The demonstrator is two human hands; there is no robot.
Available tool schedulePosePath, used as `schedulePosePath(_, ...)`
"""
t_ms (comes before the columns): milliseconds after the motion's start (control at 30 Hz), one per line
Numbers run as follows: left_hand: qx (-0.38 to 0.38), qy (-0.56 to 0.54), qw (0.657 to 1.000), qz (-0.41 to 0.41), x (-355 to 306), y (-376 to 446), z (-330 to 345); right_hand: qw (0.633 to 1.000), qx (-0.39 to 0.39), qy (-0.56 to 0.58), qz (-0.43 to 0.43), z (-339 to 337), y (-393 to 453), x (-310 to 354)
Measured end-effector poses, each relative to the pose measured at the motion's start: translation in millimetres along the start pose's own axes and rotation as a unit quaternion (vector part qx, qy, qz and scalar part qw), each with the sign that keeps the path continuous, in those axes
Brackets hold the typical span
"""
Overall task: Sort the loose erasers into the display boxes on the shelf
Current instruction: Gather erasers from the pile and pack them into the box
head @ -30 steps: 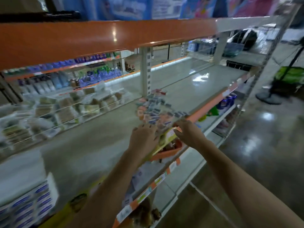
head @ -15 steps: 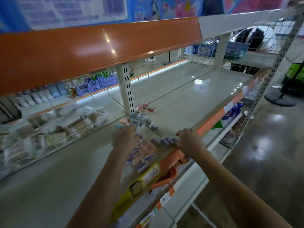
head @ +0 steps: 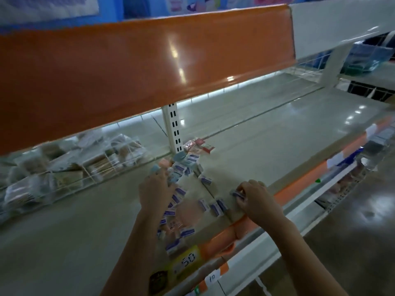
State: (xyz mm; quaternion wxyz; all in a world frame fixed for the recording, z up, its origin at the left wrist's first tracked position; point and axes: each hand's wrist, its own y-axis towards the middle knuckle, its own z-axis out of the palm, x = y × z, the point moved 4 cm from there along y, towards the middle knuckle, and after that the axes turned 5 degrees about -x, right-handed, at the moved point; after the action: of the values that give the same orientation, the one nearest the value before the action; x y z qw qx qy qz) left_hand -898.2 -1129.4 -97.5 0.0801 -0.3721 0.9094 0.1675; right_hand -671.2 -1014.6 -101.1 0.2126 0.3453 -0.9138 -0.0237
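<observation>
Several small erasers in white and blue sleeves (head: 203, 205) lie scattered on the grey shelf (head: 267, 150), with a few red-wrapped ones (head: 197, 146) by the upright post. My left hand (head: 155, 189) lies over the left side of the pile, fingers spread on the erasers. At the shelf's front edge my right hand (head: 254, 196) pinches a blue-sleeved eraser (head: 237, 193). Under the pile sits a flat cardboard display box (head: 218, 216) with a yellow front marked 50; the picture is blurred.
An orange shelf front (head: 139, 67) hangs low overhead. A slotted white post (head: 174, 129) stands behind the pile. A wire basket of packaged goods (head: 70, 167) sits at the left. Orange price rail (head: 316, 178) runs along the front; the shop floor lies to the right.
The view has closed in on the shelf. My left hand moved left over the pile, and my right hand shifted to the front edge and took an eraser between its fingers.
</observation>
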Motion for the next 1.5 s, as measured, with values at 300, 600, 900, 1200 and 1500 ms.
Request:
schedulePosePath(300, -0.02, -0.298, 0.948, -0.111, -9.7, -45.4, -41.3, 0.962, 0.011, 0.219, -0.164, -15.6, 19.0, 21.1)
schedulePosePath(600, -0.015, -0.404, 0.902, -0.15, 8.2, -128.4, -85.8, 0.902, 0.084, 0.28, -0.316, -5.7, -7.7, 108.3)
schedulePosePath(900, -0.106, -0.362, 0.894, -0.243, 111.8, -251.0, -146.4, 0.81, 0.144, 0.33, -0.462, 20.6, -97.3, 243.4)
schedulePosePath(1200, -0.152, -0.334, 0.881, -0.299, 245.8, -386.9, -216.6, 0.777, 0.181, 0.358, -0.485, 64.9, -221.2, 388.0)
schedulePosePath(1500, -0.145, -0.336, 0.885, -0.288, 339.4, -415.2, -241.0, 0.803, 0.175, 0.309, -0.479, 91.6, -248.0, 477.6)
